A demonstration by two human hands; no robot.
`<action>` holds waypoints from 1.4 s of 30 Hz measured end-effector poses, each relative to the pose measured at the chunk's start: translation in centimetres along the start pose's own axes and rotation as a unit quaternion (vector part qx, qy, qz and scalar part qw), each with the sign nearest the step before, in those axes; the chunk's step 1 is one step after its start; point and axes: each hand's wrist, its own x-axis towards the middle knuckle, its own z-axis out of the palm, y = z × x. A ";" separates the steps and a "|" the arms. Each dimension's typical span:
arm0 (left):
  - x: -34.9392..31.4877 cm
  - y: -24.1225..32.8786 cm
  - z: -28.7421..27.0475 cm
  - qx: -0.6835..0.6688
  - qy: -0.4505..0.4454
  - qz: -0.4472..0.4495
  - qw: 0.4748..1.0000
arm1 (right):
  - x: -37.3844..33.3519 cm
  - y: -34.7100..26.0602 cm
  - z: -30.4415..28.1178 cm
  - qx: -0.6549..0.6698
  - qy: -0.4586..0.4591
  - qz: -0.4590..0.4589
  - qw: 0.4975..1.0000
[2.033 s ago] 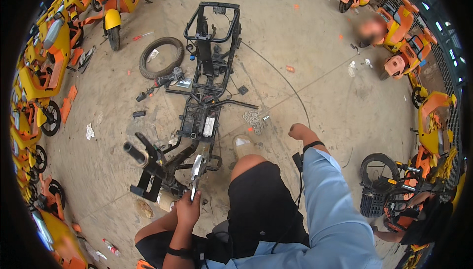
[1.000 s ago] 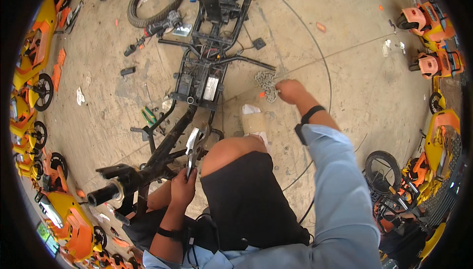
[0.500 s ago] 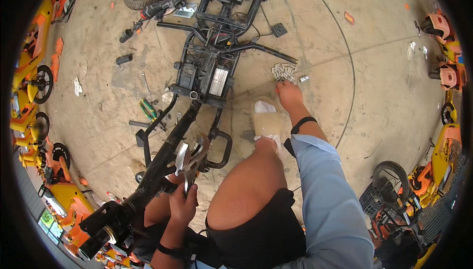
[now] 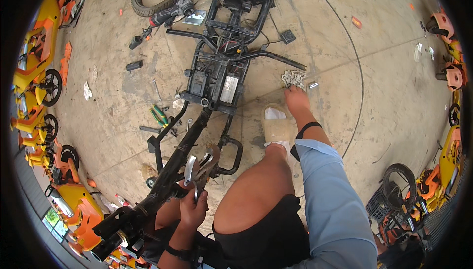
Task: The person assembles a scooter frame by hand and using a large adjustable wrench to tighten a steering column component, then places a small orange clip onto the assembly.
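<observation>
While the right hand point(image 4: 297, 102) is pointing away from the body, its fingertips are meeting the near edge of the chain point(image 4: 293, 78); they are curling, but I cannot tell whether they are pinching a link. The chain is lying bunched on the floor straight ahead of those fingers, its heap spreading slightly sideways, no clear long axis showing. The right hand is plainly sitting nearer; the left hand point(image 4: 193, 211) is staying well apart, toward the body, fingers wrapping a silver tool point(image 4: 189, 170) whose head is slanting up beside the frame point(image 4: 191, 135). A metal cylinder point(image 4: 313, 85) is lying just right of the chain; a side bar point(image 4: 278, 58) is ending just beyond it. Farther out, left of the frame, a power tool point(image 4: 170, 13) is lying near a tyre point(image 4: 139, 3).
</observation>
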 end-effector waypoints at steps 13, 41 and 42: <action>-0.2 0.3 0.4 -0.004 0.045 0.031 0.999 | -3.4 -3.1 -1.0 0.612 0.123 0.216 0.751; -19.8 8.1 -5.2 -0.082 0.291 0.275 0.913 | -31.5 -23.3 -50.5 0.664 0.093 -0.150 0.727; -20.3 7.6 -5.5 -0.074 0.313 0.276 0.905 | -32.0 -24.2 -49.7 0.683 0.092 -0.162 0.706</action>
